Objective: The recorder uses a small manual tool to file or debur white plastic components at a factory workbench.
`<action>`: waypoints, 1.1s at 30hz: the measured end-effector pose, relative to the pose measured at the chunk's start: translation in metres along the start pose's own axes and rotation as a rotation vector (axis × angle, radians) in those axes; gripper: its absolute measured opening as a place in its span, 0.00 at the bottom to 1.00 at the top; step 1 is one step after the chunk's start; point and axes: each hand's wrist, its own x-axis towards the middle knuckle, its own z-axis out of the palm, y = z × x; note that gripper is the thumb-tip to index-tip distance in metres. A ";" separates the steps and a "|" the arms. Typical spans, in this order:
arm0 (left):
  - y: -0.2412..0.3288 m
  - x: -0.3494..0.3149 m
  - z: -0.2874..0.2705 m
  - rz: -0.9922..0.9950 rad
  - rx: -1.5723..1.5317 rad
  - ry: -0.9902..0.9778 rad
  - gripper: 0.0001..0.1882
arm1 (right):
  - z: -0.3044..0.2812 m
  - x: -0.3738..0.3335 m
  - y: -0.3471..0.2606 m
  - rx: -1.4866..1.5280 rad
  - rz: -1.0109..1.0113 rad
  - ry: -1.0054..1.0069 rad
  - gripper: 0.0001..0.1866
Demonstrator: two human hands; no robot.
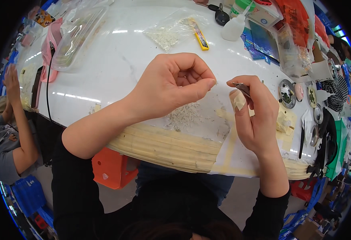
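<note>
My left hand (171,84) is raised over the table, thumb and forefinger pinched together at the tips. What sits in that pinch is too small to make out. Just across from it, my right hand (261,112) is closed around a small dark metal tool (243,89), whose exact kind is mostly hidden by the fingers. Pale tape (238,100) wraps the right thumb. Below my hands, a scatter of tiny white bits (183,117) lies on the white table (115,60). A clear plastic bag (165,38) with more white bits lies beyond, beside a narrow yellow-and-black case (200,39).
Beige tape covers the table's near edge (163,147). Far off stand a white squeeze bottle (234,29), car keys (222,17) and blue shiny packets (263,42). Round metal dishes (287,94) sit at right. A clear plastic box (77,40) and another person's arm (21,120) are at left.
</note>
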 end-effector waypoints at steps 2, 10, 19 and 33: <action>0.000 0.000 0.001 0.057 0.027 0.018 0.05 | 0.002 0.000 0.004 -0.062 -0.011 0.001 0.12; -0.001 -0.003 0.004 0.091 0.027 -0.009 0.05 | 0.005 -0.002 0.004 -0.243 -0.054 -0.024 0.15; -0.004 -0.004 0.004 0.249 0.191 -0.025 0.05 | 0.005 -0.003 0.004 -0.270 -0.043 -0.022 0.15; -0.002 -0.001 0.005 0.551 0.505 0.047 0.06 | 0.004 -0.003 0.002 -0.208 -0.045 -0.030 0.13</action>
